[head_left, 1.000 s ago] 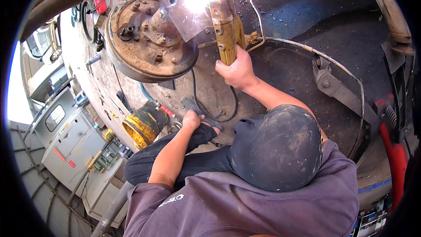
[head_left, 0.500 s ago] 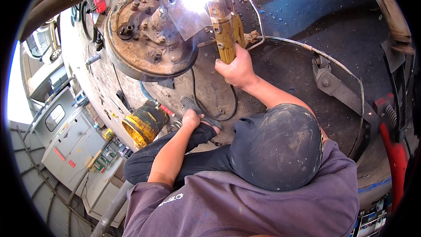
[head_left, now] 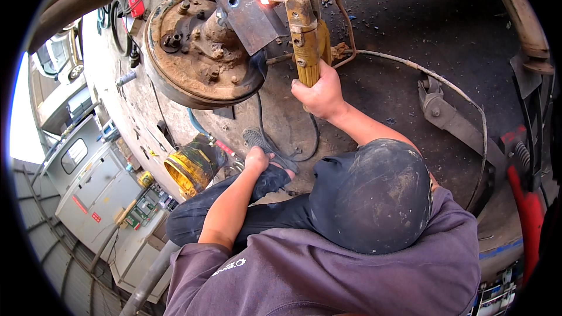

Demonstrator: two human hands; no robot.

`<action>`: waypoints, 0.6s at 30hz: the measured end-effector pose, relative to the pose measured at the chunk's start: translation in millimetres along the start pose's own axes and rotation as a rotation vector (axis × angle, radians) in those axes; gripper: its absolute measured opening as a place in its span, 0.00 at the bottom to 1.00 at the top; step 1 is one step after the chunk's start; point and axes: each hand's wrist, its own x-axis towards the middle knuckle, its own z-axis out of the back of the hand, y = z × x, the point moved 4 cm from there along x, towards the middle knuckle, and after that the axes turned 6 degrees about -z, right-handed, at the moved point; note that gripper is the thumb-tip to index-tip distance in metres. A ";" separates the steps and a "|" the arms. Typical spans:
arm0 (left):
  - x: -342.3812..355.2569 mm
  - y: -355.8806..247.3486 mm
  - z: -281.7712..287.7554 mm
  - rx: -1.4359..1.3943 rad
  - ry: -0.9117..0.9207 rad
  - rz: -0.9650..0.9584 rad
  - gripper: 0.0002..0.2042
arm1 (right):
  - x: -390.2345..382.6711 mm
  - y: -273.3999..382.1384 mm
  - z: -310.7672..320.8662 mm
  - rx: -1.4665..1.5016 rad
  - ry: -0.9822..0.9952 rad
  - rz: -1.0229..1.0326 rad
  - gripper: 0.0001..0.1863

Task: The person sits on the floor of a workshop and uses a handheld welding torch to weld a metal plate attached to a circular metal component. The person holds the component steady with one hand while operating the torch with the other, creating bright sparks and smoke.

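Observation:
My right hand [head_left: 319,90] is closed round a yellow, worn electrode holder [head_left: 307,58]. A short rod with a glowing red tip [head_left: 266,2] juts from its head beside a grey steel plate [head_left: 240,14] with a hole. The plate is at a rusty round hub [head_left: 193,61] with bolts. My left hand [head_left: 257,161] is curled low by my ankle and grey perforated shoe [head_left: 257,140]; what its fingers grip is hidden. My bent leg in dirty black trousers [head_left: 369,199] fills much of the lower middle.
A yellow bucket [head_left: 178,172] and hoses lie left of my feet. Cables [head_left: 433,73] cross the dark floor. A metal arm [head_left: 462,129] and red part [head_left: 530,216] are at the right. A grey cabinet [head_left: 88,187] and vehicle [head_left: 64,64] are far left.
The bright white arc and sparks have gone, leaving a red glowing tip. My right hand and the holder have shifted slightly right. My left hand is unmoved.

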 end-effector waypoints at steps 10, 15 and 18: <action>-0.2 -2.7 2.5 -0.006 0.002 0.029 0.31 | 1.8 -2.7 -0.7 -0.024 0.013 -0.034 0.16; -1.6 -3.2 2.7 -0.010 -0.011 0.030 0.31 | 3.2 -3.7 -1.2 -0.039 0.018 -0.038 0.16; -0.8 -2.8 2.1 -0.005 -0.011 0.027 0.31 | 3.8 -3.5 -1.2 -0.037 0.017 -0.047 0.16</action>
